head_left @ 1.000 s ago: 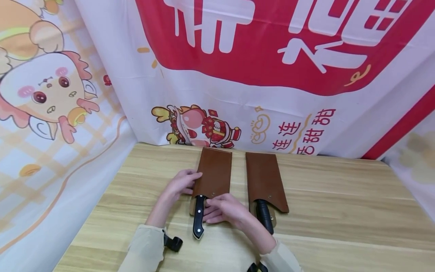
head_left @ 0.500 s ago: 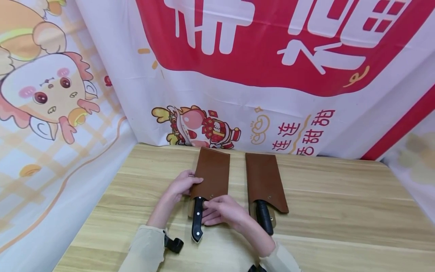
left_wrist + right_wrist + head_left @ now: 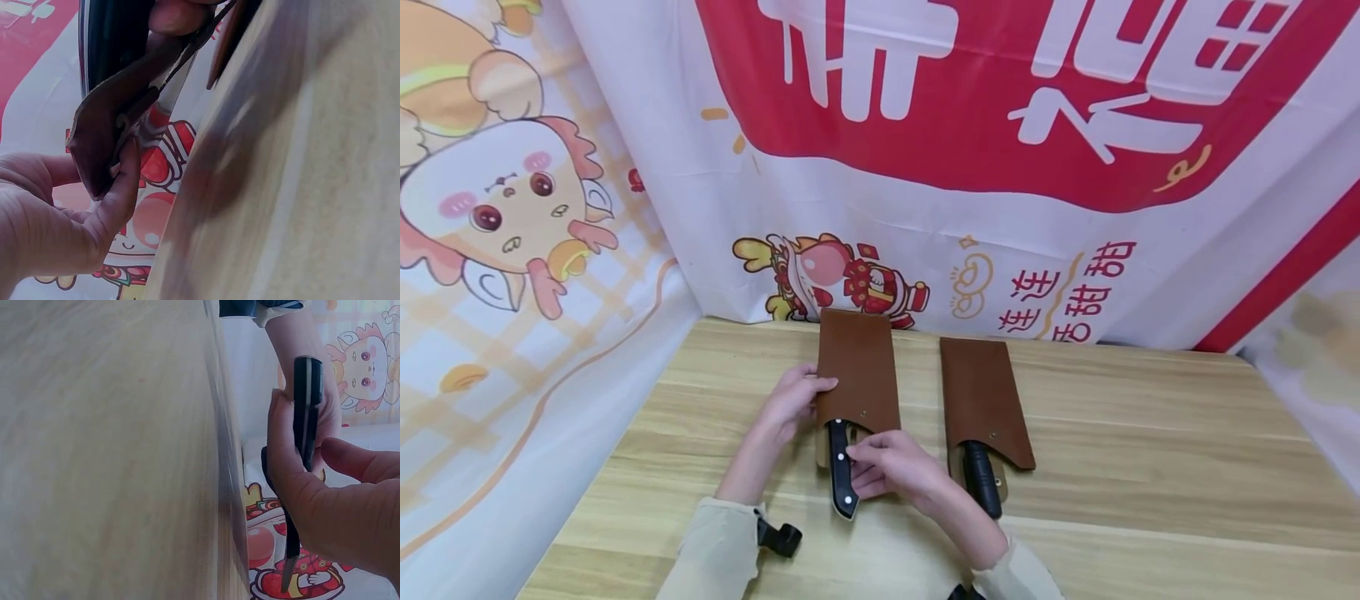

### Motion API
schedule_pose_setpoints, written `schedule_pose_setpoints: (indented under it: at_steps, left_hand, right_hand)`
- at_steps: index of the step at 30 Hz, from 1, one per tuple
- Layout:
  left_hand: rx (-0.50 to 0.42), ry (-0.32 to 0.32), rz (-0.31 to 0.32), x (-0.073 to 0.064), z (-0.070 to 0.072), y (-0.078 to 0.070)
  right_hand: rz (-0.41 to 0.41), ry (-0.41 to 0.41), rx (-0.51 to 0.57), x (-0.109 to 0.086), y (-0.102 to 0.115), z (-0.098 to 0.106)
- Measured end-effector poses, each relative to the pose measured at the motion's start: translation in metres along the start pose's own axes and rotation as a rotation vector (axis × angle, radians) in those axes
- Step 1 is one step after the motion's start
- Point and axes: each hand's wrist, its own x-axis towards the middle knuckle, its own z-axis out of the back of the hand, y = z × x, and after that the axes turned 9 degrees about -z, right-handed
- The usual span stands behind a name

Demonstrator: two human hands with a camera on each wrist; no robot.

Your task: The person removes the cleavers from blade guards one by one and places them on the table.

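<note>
A brown leather sheath [image 3: 857, 367] encloses a knife's blade, with the black riveted knife handle [image 3: 841, 467] sticking out toward the person. My left hand [image 3: 792, 404] grips the sheath's left edge, thumb on top and fingers beneath. In the left wrist view, the sheath's mouth [image 3: 94, 137] is pinched in that hand, raised off the table. My right hand [image 3: 898, 465] holds the handle from the right side. The right wrist view shows fingers under the handle [image 3: 306, 406] and the thumb on its other side. The blade is hidden in the sheath.
A second brown sheath [image 3: 988, 392] lies to the right on the wooden table [image 3: 1150, 467], with a black ribbed handle [image 3: 981, 479] protruding from it. Behind the table hangs a printed red and white cloth [image 3: 970, 183], and another printed cloth hangs at the left.
The held sheath has risen and its far end has shifted left and away. The handle's butt end has swung slightly right and up. Both hands keep hold; the second sheath stays put.
</note>
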Motion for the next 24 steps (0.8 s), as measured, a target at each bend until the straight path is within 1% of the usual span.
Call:
schedule_pose_setpoints:
  at_steps: [3, 8, 12, 17, 24]
  left_hand:
    - [-0.013, -0.009, -0.011, -0.001, 0.0, -0.004]
    - [-0.005, -0.024, -0.024, -0.004, -0.001, -0.01]
    - [-0.006, -0.014, -0.035, -0.006, -0.002, -0.013]
    - [-0.031, -0.004, -0.043, -0.008, -0.003, -0.016]
    - [-0.067, 0.002, -0.049, -0.009, -0.003, -0.018]
  right_hand:
    - [0.002, -0.001, -0.004, -0.001, 0.001, 0.0]
    - [0.0, 0.01, 0.03, 0.0, 0.002, 0.0]
    - [0.002, 0.02, 0.056, 0.0, 0.003, 0.0]
    - [0.02, 0.032, 0.078, -0.001, 0.003, -0.001]
    - [0.043, 0.047, 0.078, -0.003, 0.005, -0.001]
